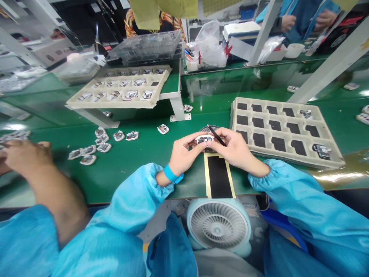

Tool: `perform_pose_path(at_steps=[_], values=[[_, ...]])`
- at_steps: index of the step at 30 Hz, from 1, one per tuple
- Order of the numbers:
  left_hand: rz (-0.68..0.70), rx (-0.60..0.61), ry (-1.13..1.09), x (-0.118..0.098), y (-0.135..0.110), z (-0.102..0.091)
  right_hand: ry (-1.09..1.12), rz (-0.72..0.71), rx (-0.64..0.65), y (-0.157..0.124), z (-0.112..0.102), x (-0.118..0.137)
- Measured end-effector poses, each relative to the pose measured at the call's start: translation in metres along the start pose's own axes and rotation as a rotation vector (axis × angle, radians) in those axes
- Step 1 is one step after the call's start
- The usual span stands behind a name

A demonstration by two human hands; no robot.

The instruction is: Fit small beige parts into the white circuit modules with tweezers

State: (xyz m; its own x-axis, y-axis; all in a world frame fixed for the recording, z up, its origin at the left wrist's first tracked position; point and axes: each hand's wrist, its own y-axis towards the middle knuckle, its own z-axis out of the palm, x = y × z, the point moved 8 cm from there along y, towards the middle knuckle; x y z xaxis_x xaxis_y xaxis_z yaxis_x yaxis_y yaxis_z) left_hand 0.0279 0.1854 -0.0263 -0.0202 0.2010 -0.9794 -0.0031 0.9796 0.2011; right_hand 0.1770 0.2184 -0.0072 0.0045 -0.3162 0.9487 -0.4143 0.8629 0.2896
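Between my two hands is a small white-framed electronic part, held up over the bench. My left hand has its thumb and fingers closed on the left side of the part. My right hand grips its right side and also keeps a dark pen-like tool tucked among the fingers, tip pointing up and left. Partly hidden behind the hands is a round dark object. A black sheet with a yellow border lies just below, at the bench edge.
At right stands a beige compartment tray with black pads and a few parts. Another filled tray rests on a raised green stand. Several loose white parts lie left, near a co-worker's hand. A fan sits below the edge.
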Motion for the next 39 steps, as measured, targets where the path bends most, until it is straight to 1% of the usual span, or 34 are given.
perform_pose_path(at_steps=[4, 9, 12, 14, 16, 19, 21, 23, 26, 28, 32, 34, 36, 37, 39], values=[[-0.012, -0.041, -0.076, -0.002, -0.003, 0.003, -0.053, -0.011, -0.014, -0.003, 0.000, 0.003], [-0.007, -0.082, -0.082, -0.004, -0.008, 0.003, -0.019, -0.001, -0.016, -0.005, 0.001, 0.004], [0.000, -0.092, -0.064, -0.001, -0.007, 0.001, -0.024, 0.012, 0.008, -0.003, 0.001, 0.000], [0.008, -0.089, -0.052, 0.002, -0.006, 0.000, -0.077, -0.005, 0.035, -0.002, 0.001, -0.001], [0.030, -0.089, -0.013, 0.002, -0.005, -0.001, -0.175, -0.076, 0.014, -0.001, -0.003, 0.004], [0.058, -0.104, 0.093, 0.000, -0.005, -0.003, -0.326, -0.245, -0.077, -0.004, -0.011, 0.019], [0.067, -0.107, 0.147, -0.002, -0.006, -0.003, -0.370, -0.328, -0.102, -0.005, -0.013, 0.028], [0.081, -0.107, 0.184, -0.005, -0.007, -0.003, -0.386, -0.352, -0.118, -0.005, -0.015, 0.032], [0.126, -0.125, 0.251, -0.011, -0.007, -0.003, -0.444, -0.344, -0.177, -0.005, -0.021, 0.036], [0.176, -0.133, 0.307, -0.017, -0.007, -0.003, -0.472, -0.388, -0.193, -0.006, -0.022, 0.040], [0.231, -0.110, 0.408, -0.018, -0.002, -0.003, -0.461, -0.504, -0.126, -0.007, -0.018, 0.044], [0.220, -0.077, 0.420, -0.014, 0.000, -0.002, -0.468, -0.503, -0.111, -0.007, -0.018, 0.043], [0.216, -0.058, 0.421, -0.014, -0.003, -0.001, -0.467, -0.464, -0.100, -0.010, -0.018, 0.046], [0.226, -0.076, 0.426, -0.016, -0.006, -0.003, -0.452, -0.443, -0.087, -0.014, -0.018, 0.048], [0.206, -0.164, 0.539, -0.016, -0.008, -0.011, -0.326, -0.361, -0.017, -0.019, -0.018, 0.046]])
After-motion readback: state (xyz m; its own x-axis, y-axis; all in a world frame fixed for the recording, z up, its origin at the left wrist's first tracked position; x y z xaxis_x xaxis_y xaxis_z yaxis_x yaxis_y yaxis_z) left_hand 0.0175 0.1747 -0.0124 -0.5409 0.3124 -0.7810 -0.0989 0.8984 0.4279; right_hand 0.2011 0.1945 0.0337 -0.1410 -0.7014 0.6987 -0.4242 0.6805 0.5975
